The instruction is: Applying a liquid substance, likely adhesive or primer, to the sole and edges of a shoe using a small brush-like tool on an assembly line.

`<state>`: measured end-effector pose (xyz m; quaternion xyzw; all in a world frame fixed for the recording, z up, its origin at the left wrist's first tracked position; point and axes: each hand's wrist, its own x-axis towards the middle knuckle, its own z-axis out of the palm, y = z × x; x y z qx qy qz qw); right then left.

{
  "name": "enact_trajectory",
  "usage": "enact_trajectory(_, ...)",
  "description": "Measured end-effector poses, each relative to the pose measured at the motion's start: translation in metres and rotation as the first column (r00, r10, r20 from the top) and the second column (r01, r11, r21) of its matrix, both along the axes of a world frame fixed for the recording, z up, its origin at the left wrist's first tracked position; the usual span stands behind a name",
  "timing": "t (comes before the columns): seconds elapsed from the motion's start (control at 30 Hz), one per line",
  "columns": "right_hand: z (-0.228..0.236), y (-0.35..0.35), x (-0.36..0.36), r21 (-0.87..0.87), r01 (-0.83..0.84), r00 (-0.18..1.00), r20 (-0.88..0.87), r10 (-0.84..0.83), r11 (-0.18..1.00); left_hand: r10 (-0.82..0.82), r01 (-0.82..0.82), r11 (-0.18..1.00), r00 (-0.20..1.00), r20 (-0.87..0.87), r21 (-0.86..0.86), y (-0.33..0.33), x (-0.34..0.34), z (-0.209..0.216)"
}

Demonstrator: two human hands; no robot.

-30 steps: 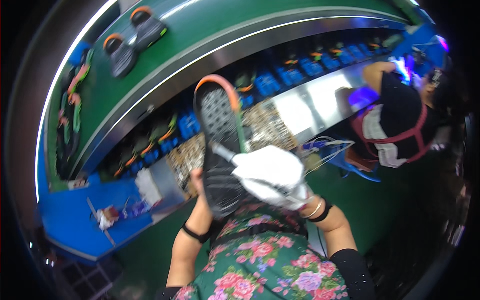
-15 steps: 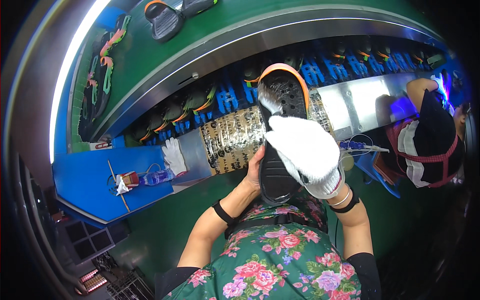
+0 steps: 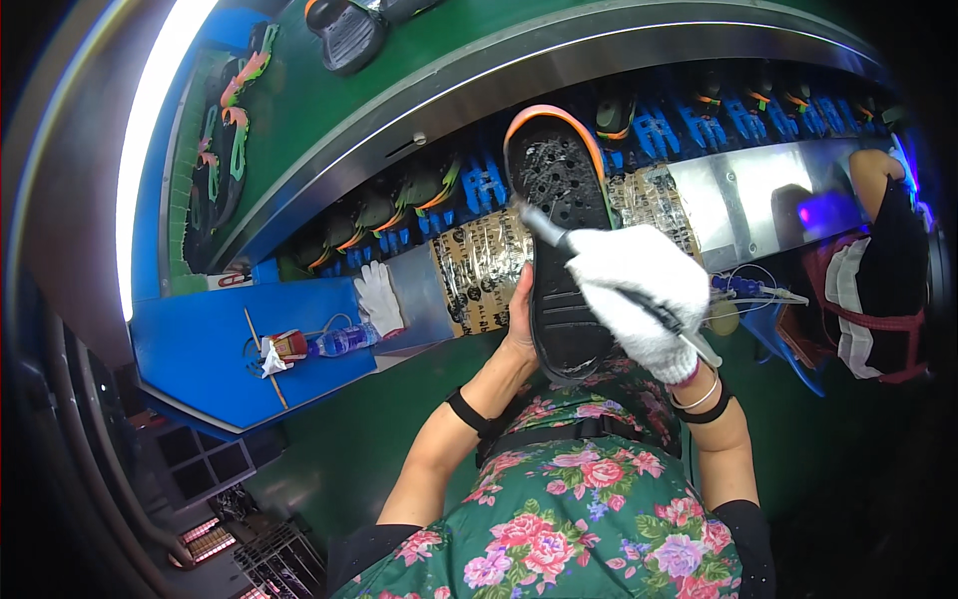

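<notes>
My bare left hand (image 3: 519, 317) grips a long black shoe sole (image 3: 565, 299) by its left side, toe end pointing away from me. An orange rim curves round the toe, where holes and wet-looking shiny patches show; raised ridges cross the heel half. My right hand (image 3: 644, 290), in a white knitted glove, is closed on a brush (image 3: 548, 229) with a dark handle. The light bristle end is at the sole's left edge, just below the holed area. Whether the bristles touch the sole, I cannot tell.
Black shoe parts with orange and green edges (image 3: 439, 185) and blue holders line the far channel. A green belt (image 3: 499, 25) runs beyond. At left, a blue table (image 3: 200, 349) bears a bottle (image 3: 344, 340), near a white glove (image 3: 377, 298). Another person (image 3: 878, 260) is at right.
The brush has moved from the holed toe area down along the sole's left edge, my gloved hand going with it. The whole view has shifted slightly.
</notes>
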<state>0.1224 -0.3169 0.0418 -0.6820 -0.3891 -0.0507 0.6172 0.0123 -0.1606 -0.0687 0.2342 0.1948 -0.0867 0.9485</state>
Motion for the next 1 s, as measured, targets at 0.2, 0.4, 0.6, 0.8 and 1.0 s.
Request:
enact_trajectory(0.2,-0.002,0.009,-0.007,-0.137,0.045,0.976,0.215,-0.014,0.99,0.003,-0.004,0.999,1.0,0.014,0.036,0.008,0.013,0.018)
enact_trajectory(0.4,-0.01,0.007,-0.001,0.061,0.008,0.999,-0.052,-0.005,0.998,0.166,-0.166,0.986,0.984,0.071,-0.002,0.005,0.029,0.025)
enact_trajectory(0.6,-0.015,0.012,-0.019,0.009,-0.08,0.995,0.068,0.079,0.997,0.105,-0.091,0.994,0.964,0.245,-0.067,0.001,0.038,0.036)
enact_trajectory(0.8,-0.021,0.003,-0.015,-0.049,-0.098,0.994,0.035,0.1,0.994,0.225,-0.157,0.962,0.918,0.326,-0.222,0.003,0.051,0.045)
enact_trajectory(1.0,-0.029,0.01,-0.022,0.175,-0.119,0.968,-0.199,0.153,0.977,0.225,-0.092,0.93,0.908,0.353,-0.355,0.011,0.059,0.04)
